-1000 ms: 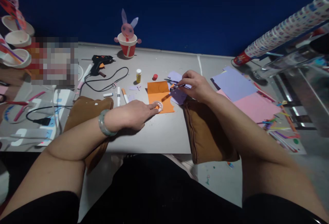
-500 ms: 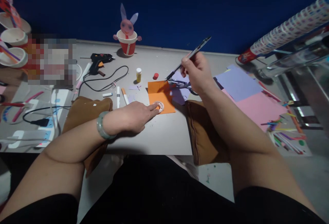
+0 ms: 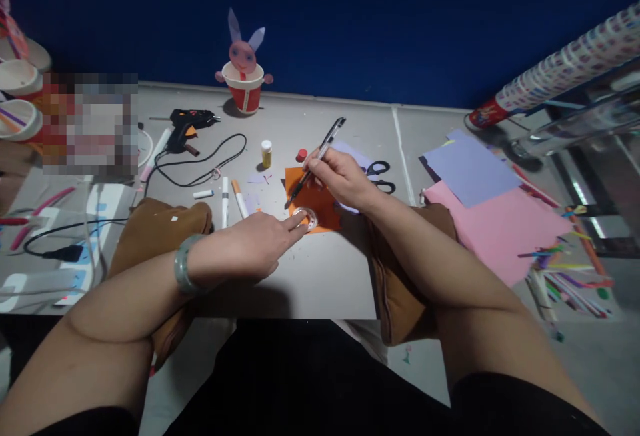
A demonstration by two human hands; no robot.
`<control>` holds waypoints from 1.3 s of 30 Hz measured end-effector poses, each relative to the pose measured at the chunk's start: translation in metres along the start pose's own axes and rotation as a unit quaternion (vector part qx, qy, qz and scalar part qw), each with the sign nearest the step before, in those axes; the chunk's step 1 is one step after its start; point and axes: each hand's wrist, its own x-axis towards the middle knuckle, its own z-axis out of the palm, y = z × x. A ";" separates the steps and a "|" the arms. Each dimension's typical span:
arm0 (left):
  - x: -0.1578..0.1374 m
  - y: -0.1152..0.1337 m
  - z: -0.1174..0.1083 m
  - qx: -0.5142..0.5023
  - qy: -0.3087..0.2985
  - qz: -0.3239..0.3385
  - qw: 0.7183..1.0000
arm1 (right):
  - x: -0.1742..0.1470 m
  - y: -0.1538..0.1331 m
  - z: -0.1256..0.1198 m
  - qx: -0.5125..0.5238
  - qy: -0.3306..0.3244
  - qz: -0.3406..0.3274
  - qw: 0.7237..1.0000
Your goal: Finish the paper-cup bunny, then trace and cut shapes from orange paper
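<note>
With its index and middle fingers stretched out, my left hand (image 3: 260, 241) pins a small white ring with holes around its band (image 3: 313, 219) against an orange sheet of paper (image 3: 327, 213). The ring lies near the sheet's front edge. My right hand (image 3: 337, 173) is closed around a black-and-clear pen (image 3: 327, 139) in a writing grip. The pen's tip points down beside the ring, near the sheet's left edge; whether it touches the paper I cannot tell. Behind my right hand, scissors (image 3: 383, 187) with black handles lie partly hidden on purple paper (image 3: 355, 151).
A small yellow bottle (image 3: 267, 156), a red cap (image 3: 301, 155) and markers (image 3: 225, 201) lie nearby. Farther back are a glue gun (image 3: 187, 126) and a rabbit-faced paper cup (image 3: 247, 94). Brown cushions (image 3: 163, 223) flank me; purple and pink sheets (image 3: 503, 229) lie right.
My right hand has moved left and toward me with the pen, bringing its tip down from the sheet's far edge to beside the ring. My left hand stays on the ring.
</note>
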 end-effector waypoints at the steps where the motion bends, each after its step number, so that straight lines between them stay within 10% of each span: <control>1: 0.000 0.001 0.000 0.001 -0.005 -0.002 1.000 | -0.001 0.000 0.000 -0.019 -0.005 -0.011 1.000; 23: 0.000 -0.002 0.009 -0.015 0.045 0.028 0.998 | 0.019 -0.013 0.017 -0.279 -0.206 -0.105 0.932; 39: 0.001 0.001 0.000 -0.026 0.007 0.010 1.000 | 0.021 -0.005 0.005 -0.271 -0.197 -0.069 0.940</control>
